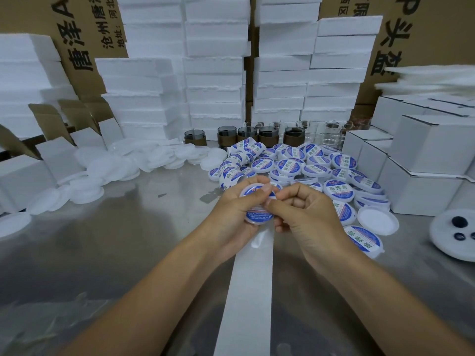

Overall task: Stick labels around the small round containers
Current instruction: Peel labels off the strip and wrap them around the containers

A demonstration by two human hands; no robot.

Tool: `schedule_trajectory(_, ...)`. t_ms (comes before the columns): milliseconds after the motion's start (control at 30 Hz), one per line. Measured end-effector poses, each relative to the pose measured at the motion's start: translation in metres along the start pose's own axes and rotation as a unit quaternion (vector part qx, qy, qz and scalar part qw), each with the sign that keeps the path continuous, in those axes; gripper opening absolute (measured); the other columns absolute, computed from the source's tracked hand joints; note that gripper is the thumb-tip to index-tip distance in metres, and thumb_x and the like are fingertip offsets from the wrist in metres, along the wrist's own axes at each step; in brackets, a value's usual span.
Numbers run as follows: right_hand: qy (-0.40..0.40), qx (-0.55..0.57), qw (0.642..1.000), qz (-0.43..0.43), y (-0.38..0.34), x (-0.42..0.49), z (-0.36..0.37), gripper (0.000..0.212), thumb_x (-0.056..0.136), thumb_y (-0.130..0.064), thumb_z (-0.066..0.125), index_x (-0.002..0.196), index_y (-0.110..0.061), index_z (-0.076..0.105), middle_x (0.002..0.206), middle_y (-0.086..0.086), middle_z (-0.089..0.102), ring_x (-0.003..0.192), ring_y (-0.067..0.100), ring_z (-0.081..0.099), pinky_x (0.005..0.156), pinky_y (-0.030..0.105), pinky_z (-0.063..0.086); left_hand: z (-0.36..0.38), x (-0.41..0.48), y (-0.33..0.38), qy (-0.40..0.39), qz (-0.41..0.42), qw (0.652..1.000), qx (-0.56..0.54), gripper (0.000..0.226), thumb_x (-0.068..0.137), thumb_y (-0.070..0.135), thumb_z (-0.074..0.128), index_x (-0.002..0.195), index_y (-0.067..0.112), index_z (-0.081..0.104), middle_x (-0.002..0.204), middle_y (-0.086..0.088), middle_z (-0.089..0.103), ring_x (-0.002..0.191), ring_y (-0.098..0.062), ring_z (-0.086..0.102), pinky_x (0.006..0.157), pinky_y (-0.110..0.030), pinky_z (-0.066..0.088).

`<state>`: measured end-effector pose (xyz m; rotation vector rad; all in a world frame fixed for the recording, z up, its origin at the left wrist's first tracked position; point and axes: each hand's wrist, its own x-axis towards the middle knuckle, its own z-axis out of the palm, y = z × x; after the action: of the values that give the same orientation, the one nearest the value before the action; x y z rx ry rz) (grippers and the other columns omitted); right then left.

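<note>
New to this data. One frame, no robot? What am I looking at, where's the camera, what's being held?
No robot here: a person works with bare hands. The single picture comes from a wide-angle camera on their head, looking forward and down. The left hand grips a small round container with a blue and white top. The right hand pinches at its edge; whether it is pinching a side label I cannot tell. A white paper strip runs from under the hands toward the viewer across the metal table. Behind the hands lie a pile of labelled containers, plain white discs on the left, and white boxes on the right.
</note>
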<state>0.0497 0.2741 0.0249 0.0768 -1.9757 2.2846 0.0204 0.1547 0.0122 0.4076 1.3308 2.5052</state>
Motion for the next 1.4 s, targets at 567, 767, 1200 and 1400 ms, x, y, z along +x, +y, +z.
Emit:
schedule_trajectory(567, 0.048, -0.245, 0.954, -0.167, 0.011, 0.002, -0.002, 0.017, 0.077, -0.016, 0.068, 0.076, -0.018, 0.052, 0.057, -0.005, 0.054, 0.047, 0.002, 0.046, 0.05, 0.014, 0.038, 0.004, 0.0, -0.004, 0.034, 0.03, 0.996, 0.077, 0.019, 0.096, 0.009, 0.045, 0.105, 0.001, 0.06, 0.092, -0.013, 0.066, 0.084, -0.021, 0.066, 0.079, -0.028, 0.056)
schedule_trajectory(767, 0.049, -0.415, 0.877, -0.236, 0.014, -0.003, -0.001, 0.018, 0.088, -0.033, 0.051, 0.089, -0.022, 0.036, 0.072, -0.008, 0.054, 0.068, 0.019, 0.053, 0.061, 0.036, 0.04, 0.007, -0.001, -0.007, 0.013, 0.012, 0.995, 0.102, 0.027, 0.099, 0.01, 0.037, 0.093, 0.004, 0.062, 0.081, -0.004, 0.069, 0.068, -0.012, 0.066, 0.061, -0.02, 0.052)
schedule_trajectory(1200, 0.068, -0.349, 0.908, -0.219, 0.019, 0.004, -0.006, 0.019, 0.087, -0.027, 0.061, 0.085, -0.021, 0.043, 0.055, -0.011, 0.047, 0.061, 0.001, 0.05, 0.052, 0.016, 0.035, 0.004, -0.001, -0.002, 0.027, 0.001, 1.0, 0.002, 0.032, 0.074, 0.008, 0.055, 0.104, 0.006, 0.066, 0.1, -0.011, 0.07, 0.093, -0.025, 0.068, 0.083, -0.033, 0.056)
schedule_trajectory(1400, 0.099, -0.297, 0.922, -0.227, 0.015, 0.002, -0.005, 0.024, 0.085, -0.024, 0.064, 0.09, -0.026, 0.041, 0.061, -0.004, 0.053, 0.06, 0.006, 0.051, 0.054, 0.017, 0.035, 0.004, -0.001, 0.003, -0.03, -0.009, 0.999, -0.032, 0.054, 0.074, -0.02, 0.041, 0.121, 0.002, 0.056, 0.123, -0.017, 0.062, 0.112, -0.028, 0.061, 0.086, -0.035, 0.055)
